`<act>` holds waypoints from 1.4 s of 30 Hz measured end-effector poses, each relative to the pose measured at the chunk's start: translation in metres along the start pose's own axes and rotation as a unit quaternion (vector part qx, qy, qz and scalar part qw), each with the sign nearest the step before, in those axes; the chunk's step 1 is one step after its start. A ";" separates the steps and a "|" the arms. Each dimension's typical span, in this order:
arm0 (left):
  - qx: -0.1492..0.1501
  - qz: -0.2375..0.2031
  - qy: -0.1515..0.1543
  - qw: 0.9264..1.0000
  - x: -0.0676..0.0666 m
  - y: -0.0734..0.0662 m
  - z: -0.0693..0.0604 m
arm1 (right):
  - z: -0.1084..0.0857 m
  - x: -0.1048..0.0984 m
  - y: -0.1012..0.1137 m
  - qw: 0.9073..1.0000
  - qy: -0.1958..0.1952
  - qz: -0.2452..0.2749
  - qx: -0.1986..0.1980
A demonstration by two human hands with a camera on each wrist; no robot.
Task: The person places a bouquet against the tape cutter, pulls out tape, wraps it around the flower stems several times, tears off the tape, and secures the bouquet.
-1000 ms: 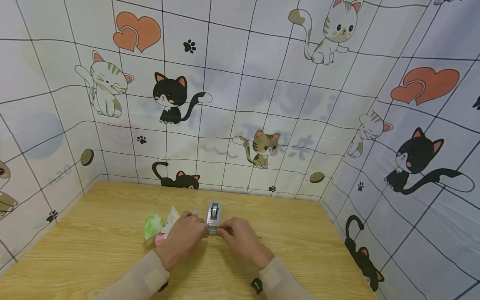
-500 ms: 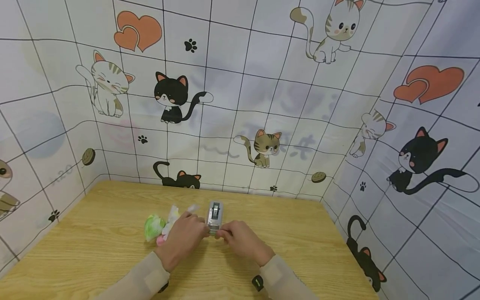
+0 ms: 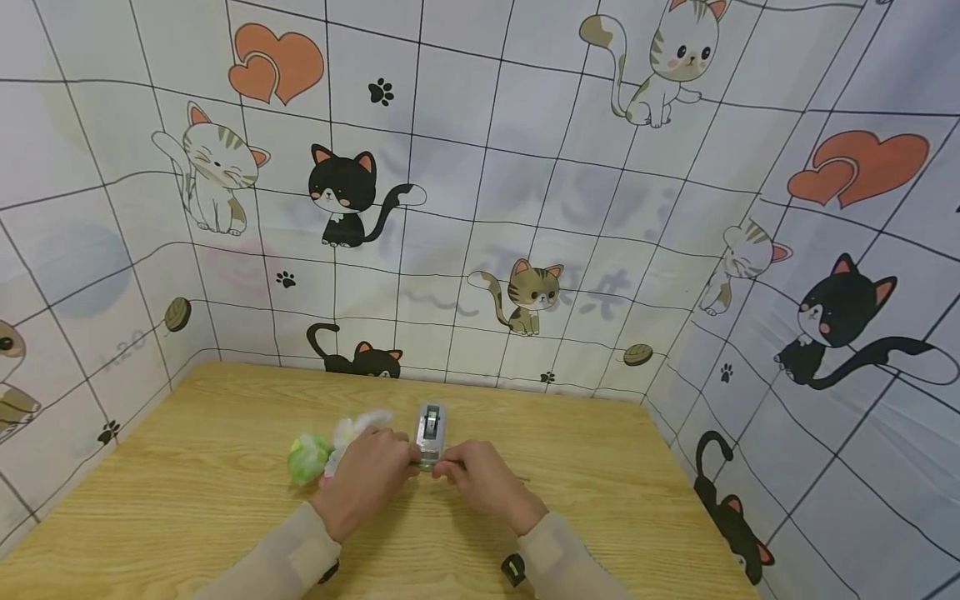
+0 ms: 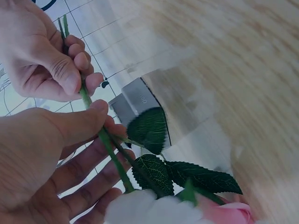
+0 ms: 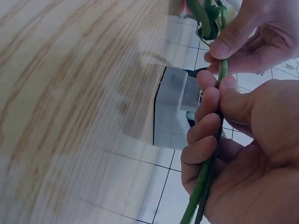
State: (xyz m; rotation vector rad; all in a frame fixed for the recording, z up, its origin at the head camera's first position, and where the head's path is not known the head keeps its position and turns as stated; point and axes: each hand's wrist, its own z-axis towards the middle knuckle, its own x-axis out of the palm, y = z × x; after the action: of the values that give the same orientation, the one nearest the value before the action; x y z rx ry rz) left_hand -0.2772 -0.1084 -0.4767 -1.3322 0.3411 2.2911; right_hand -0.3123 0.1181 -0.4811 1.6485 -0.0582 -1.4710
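Note:
My left hand (image 3: 373, 473) pinches the green stems (image 4: 112, 156) of a bunch of artificial flowers between thumb and fingers. Just along the stems, my right hand (image 3: 483, 482) grips them too, fingers curled round in the right wrist view. A pale green bloom (image 3: 307, 458) and a white bloom (image 3: 345, 433) stick out left of my left hand. Dark green leaves (image 4: 152, 172) and a pink bloom (image 4: 229, 212) show in the left wrist view. A grey tape dispenser (image 3: 431, 427) stands just beyond my fingertips. Whether tape lies on the stems is hard to tell.
The wooden table (image 3: 600, 475) carries everything. A cat-patterned cloth (image 3: 450, 183) rises behind it and along both sides. Small dark items (image 3: 513, 569) show beside the sleeves at the near edge.
The blooms have turned a little beside my left hand, and less of the pink one shows. Both hands stay close together at the stems. The dispenser has stayed put.

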 end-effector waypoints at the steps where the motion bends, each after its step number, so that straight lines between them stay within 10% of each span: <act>1: -0.002 -0.010 0.000 1.000 -0.001 0.000 0.001 | 0.000 0.000 0.000 1.000 -0.002 0.001 -0.001; 20: -0.050 -0.131 0.066 0.988 -0.007 0.004 0.009 | 0.003 0.002 -0.001 0.998 -0.052 -0.012 -0.015; 26: -0.032 -0.121 0.042 0.991 0.010 0.009 0.011 | 0.003 0.005 -0.001 0.997 -0.074 -0.016 -0.004; 42: -0.011 -0.037 0.021 0.999 0.006 0.005 0.010 | 0.006 0.013 -0.002 0.995 -0.099 -0.005 0.023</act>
State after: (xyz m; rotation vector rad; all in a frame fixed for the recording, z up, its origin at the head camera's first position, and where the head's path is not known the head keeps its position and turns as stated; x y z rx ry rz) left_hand -0.2901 -0.1062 -0.4770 -1.3818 0.2757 2.2142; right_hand -0.3144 0.1081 -0.4919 1.5363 -0.1963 -1.6484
